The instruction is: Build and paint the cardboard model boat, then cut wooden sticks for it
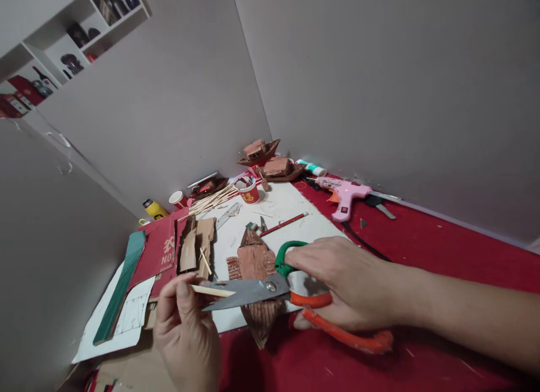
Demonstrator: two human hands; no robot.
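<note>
My left hand (185, 324) pinches a thin pale wooden stick (208, 291) between thumb and fingers. The stick's far end lies between the blades of a pair of scissors (248, 293). My right hand (337, 279) grips the scissors by their green and orange handles; the blades are slightly parted. Beneath the blades, a brown model boat (255, 260) with a covered cabin rests on a white board (287, 198). The scissors hide its middle part.
Behind stand more model boats (276, 168), a red paper cup (248, 189) and a bundle of sticks (215, 199). A pink glue gun (346, 195) lies on the red tablecloth (405, 229) at right. Cardboard (158, 251) and a green strip (120, 288) are at left.
</note>
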